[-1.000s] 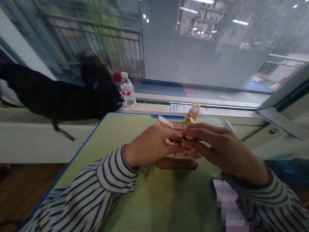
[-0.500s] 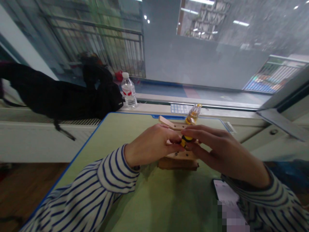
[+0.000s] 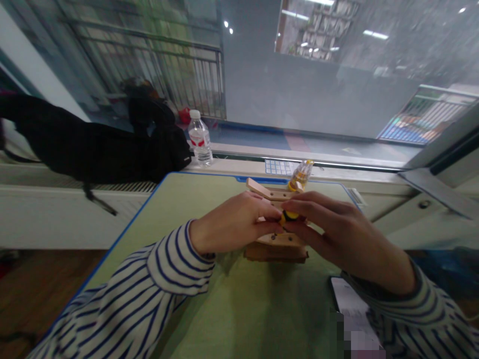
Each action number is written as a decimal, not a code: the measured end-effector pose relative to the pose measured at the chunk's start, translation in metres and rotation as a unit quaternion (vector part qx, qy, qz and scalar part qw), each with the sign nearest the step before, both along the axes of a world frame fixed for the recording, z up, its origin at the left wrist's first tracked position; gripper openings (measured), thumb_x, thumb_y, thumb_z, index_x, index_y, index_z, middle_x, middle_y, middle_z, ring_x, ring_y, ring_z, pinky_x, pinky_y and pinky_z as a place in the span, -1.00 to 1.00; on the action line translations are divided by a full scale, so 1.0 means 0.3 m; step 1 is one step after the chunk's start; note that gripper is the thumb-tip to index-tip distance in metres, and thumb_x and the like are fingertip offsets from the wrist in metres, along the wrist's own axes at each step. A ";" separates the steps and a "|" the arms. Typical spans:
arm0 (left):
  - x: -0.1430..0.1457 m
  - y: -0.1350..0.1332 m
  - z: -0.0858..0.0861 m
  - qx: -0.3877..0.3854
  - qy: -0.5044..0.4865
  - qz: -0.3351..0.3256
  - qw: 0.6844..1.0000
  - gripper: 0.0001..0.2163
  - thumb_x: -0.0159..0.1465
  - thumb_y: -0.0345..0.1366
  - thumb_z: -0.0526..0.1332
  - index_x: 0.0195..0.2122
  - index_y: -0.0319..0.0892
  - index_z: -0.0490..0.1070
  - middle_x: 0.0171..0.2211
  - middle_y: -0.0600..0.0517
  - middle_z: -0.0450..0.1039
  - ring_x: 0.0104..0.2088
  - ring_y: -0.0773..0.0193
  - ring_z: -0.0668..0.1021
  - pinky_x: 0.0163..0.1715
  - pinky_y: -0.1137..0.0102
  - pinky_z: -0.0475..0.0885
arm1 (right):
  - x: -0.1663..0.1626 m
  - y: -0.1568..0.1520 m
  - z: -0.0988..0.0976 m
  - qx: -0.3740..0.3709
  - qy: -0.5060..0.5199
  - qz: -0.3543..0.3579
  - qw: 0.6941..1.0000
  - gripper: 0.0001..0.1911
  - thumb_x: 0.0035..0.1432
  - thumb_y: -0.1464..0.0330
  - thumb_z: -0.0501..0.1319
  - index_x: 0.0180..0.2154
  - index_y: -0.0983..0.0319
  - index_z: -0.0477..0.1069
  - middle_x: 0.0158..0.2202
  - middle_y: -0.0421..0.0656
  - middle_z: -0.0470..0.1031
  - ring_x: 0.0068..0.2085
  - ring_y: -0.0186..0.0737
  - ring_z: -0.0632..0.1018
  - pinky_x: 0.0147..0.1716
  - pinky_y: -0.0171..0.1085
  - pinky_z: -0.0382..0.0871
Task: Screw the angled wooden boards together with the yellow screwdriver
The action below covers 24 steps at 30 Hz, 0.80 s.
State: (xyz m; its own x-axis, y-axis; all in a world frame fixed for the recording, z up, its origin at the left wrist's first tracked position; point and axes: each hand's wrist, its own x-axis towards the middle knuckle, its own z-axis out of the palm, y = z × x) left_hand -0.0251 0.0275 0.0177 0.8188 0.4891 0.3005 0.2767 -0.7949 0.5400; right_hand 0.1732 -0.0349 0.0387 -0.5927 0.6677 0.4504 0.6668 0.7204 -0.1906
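Over the table, my right hand (image 3: 337, 224) has thumb and fingers closed round a small yellow-and-black tool (image 3: 291, 216) that looks like a stubby screwdriver. At its left end, my left hand (image 3: 239, 219) pinches with thumb and forefinger; the exact grip point is hidden by the fingers. Beneath both hands stands a wooden assembly (image 3: 288, 240) of pale slats with dark holes or bolt heads. Its angled rear slat (image 3: 260, 189) sticks out beyond my left knuckles. The middle of the assembly is covered by my hands.
Behind the assembly is a clear plastic container with yellow parts (image 3: 300, 174). A water bottle (image 3: 200, 139) and a black bag (image 3: 112, 149) rest on the window ledge. A phone (image 3: 350, 304) lies by my right forearm on the blue-edged green table (image 3: 224, 319).
The yellow-and-black tool has turned slightly between my fingers. Both hands stay at nearly the same spot, and the wooden assembly has not visibly moved.
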 end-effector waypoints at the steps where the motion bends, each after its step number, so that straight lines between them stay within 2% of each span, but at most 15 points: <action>1: 0.001 -0.001 0.001 -0.001 0.002 -0.002 1.000 -0.86 0.25 -0.34 0.16 -0.25 -0.13 0.51 -0.26 0.03 0.53 -0.15 0.29 0.51 -0.05 0.38 0.32 | 0.000 0.000 -0.001 -0.003 0.000 0.001 1.000 -0.73 0.24 0.34 0.10 -0.03 0.26 0.33 -0.04 -0.03 0.44 -0.10 -0.20 0.49 -0.13 -0.23 0.40; 4: 0.003 -0.005 0.003 -0.005 0.010 0.000 1.000 -0.87 0.25 -0.36 0.17 -0.28 -0.14 0.51 -0.24 0.05 0.52 -0.15 0.29 0.50 -0.06 0.39 0.31 | 0.000 0.000 -0.001 -0.013 0.003 0.005 1.000 -0.72 0.24 0.33 0.10 -0.03 0.26 0.33 -0.05 -0.05 0.43 -0.10 -0.22 0.49 -0.13 -0.24 0.39; 9: 0.006 -0.018 0.007 0.002 -0.020 0.030 0.999 -0.88 0.22 -0.28 0.21 -0.26 -0.09 0.52 -0.23 0.10 0.53 -0.16 0.33 0.50 -0.12 0.44 0.31 | -0.002 0.001 0.001 -0.010 0.006 -0.005 1.000 -0.72 0.24 0.35 0.11 -0.02 0.25 0.33 -0.06 -0.06 0.44 -0.12 -0.23 0.49 -0.14 -0.23 0.39; 18: 0.004 -0.016 0.004 0.013 -0.018 0.041 0.999 -0.89 0.20 -0.26 0.23 -0.40 -0.16 0.49 -0.36 0.10 0.50 -0.28 0.35 0.51 -0.25 0.46 0.33 | -0.005 -0.003 0.002 -0.017 0.026 0.013 0.999 -0.63 0.18 0.43 0.13 0.05 0.24 0.28 0.02 -0.03 0.41 -0.08 -0.21 0.49 -0.14 -0.23 0.42; 24: 0.000 -0.010 0.000 0.007 -0.002 0.022 1.000 -0.89 0.22 -0.30 0.21 -0.30 -0.16 0.50 -0.21 0.05 0.50 -0.14 0.30 0.50 -0.08 0.41 0.33 | -0.010 -0.008 0.008 -0.018 0.033 0.031 0.999 -0.66 0.18 0.47 0.11 0.02 0.26 0.33 0.02 -0.03 0.42 0.00 -0.22 0.46 -0.05 -0.24 0.39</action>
